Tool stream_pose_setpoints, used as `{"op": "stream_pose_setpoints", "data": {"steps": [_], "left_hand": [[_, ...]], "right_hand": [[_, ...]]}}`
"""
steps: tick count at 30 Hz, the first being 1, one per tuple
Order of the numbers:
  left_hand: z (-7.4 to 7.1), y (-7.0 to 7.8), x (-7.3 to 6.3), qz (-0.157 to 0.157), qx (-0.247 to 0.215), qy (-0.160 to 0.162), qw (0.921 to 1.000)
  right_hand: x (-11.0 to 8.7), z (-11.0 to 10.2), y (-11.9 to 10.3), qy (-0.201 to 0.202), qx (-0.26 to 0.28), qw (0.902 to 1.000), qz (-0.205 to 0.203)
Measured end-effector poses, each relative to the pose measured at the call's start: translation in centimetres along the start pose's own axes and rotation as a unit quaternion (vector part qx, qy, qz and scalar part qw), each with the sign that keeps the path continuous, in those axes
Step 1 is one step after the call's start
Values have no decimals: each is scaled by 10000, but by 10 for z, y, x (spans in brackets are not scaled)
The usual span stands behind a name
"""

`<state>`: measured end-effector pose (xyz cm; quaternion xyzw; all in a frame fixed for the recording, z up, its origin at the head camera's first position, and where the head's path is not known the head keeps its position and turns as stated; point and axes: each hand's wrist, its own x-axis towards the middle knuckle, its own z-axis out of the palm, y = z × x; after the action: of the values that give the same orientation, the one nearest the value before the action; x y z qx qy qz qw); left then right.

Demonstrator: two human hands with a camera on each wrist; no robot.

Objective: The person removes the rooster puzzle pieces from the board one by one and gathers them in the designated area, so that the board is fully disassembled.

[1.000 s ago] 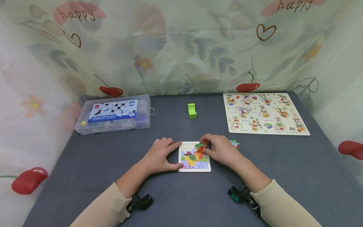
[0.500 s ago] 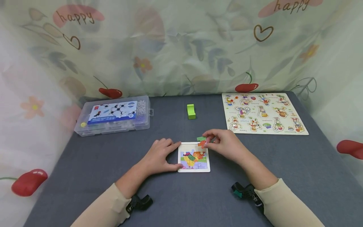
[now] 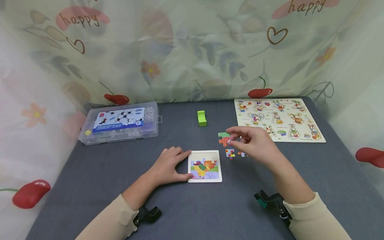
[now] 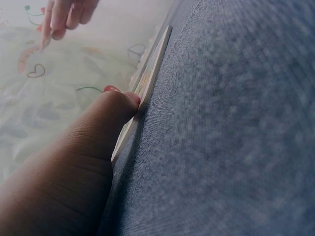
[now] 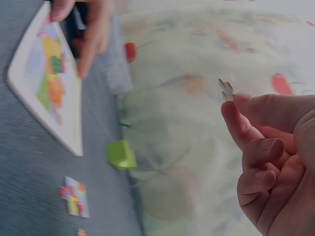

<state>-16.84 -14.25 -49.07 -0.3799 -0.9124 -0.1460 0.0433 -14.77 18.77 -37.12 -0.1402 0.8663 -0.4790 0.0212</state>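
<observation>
My right hand (image 3: 253, 143) pinches a green and red jigsaw piece (image 3: 224, 139) between thumb and fingers, raised above the table; in the right wrist view the piece (image 5: 226, 90) shows edge-on. A white-framed jigsaw puzzle tray (image 3: 205, 180) lies flat, its lower part filled with a colourful bird picture and its upper part bare. With thumb and index finger spread straight, my left hand (image 3: 171, 166) rests against the tray's left corners. Two loose jigsaw pieces lie right of the tray: one multicoloured piece (image 3: 230, 153), and another piece (image 3: 241, 154) partly hidden behind the right hand.
A small green block (image 3: 202, 118) stands behind the tray. At the back left is a clear plastic case (image 3: 120, 121) with a molecule-printed label. A white board with animal figures (image 3: 279, 121) lies at the back right, partly covered by my right hand. Patterned curtains surround the table.
My right hand has lifted the green and red piece off the tray and carried it right and away from me, uncovering the loose pieces. The left hand has stayed on the tray.
</observation>
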Motion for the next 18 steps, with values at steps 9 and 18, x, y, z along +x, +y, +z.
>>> {"op": "stream_pose_setpoints", "data": {"steps": [9,18], "left_hand": [[0,0,0,-28,28,-13,10000],[0,0,1,-41,13,-77,10000]], "right_hand": [[-11,-36,-5,289,-20,9993,-215],[-23,-73,7,451,-304,9981,-274]]}}
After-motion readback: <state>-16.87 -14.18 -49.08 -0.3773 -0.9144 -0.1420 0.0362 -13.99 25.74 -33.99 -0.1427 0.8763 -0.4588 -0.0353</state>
